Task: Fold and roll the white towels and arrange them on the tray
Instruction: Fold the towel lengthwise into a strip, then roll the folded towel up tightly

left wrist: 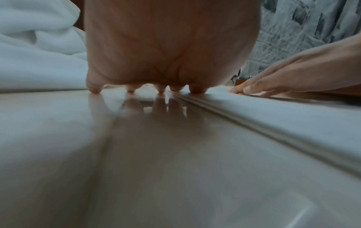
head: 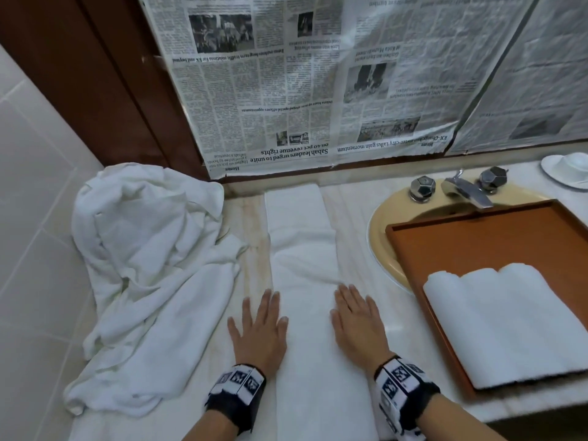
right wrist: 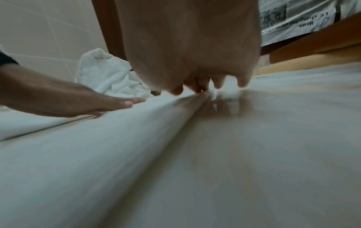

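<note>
A white towel folded into a long narrow strip (head: 305,249) lies on the marble counter, running from the wall toward me. My left hand (head: 259,323) lies flat with straight fingers along the strip's left edge. My right hand (head: 356,316) lies flat with straight fingers on its right edge. The left wrist view shows my left fingertips (left wrist: 160,90) touching the counter beside the towel's edge (left wrist: 254,104). In the right wrist view my right fingertips (right wrist: 199,90) press the towel (right wrist: 97,146). Rolled white towels (head: 509,319) sit on the brown tray (head: 477,230).
A heap of crumpled white towels (head: 152,265) fills the counter's left side against the tiled wall. The tray rests over a yellow sink (head: 381,227) with a chrome tap (head: 467,190). A white cup and saucer (head: 569,170) stand far right. Newspaper (head: 318,74) covers the wall behind.
</note>
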